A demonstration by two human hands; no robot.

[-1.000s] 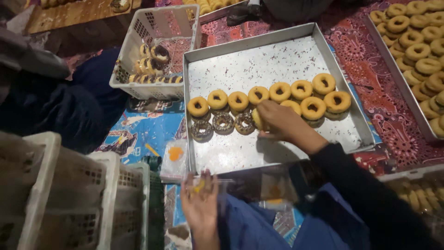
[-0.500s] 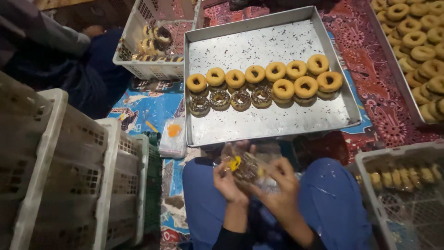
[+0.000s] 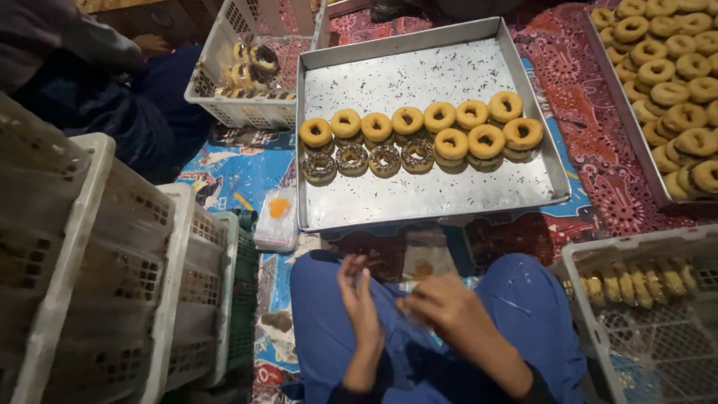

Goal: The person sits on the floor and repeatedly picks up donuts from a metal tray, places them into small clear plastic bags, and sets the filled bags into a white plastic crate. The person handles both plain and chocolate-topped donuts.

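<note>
My left hand (image 3: 359, 299) and my right hand (image 3: 447, 310) hover close together over my lap in blue trousers. The left hand's fingers are spread and upright with nothing in them. My right hand is curled and blurred, so I cannot tell what it holds. A clear plastic bag (image 3: 425, 260) lies just beyond the hands, between my knees. Past it is a large metal tray (image 3: 419, 202) with a row of plain ring donuts (image 3: 407, 120) and several sprinkle-topped donuts (image 3: 368, 158) at its left.
A white basket (image 3: 239, 112) holding donuts stands at the far left, beside a person in dark clothes (image 3: 90, 82). Another tray full of donuts (image 3: 673, 82) lies at the right. A basket (image 3: 643, 314) with packed donuts is near my right knee. Stacked white crates (image 3: 97, 262) fill the left. A small packet (image 3: 277, 217) lies by the tray.
My right hand left the donuts on the tray and came back to my lap. Both hands handled a clear bag half a second ago and have now dropped lower, away from it.
</note>
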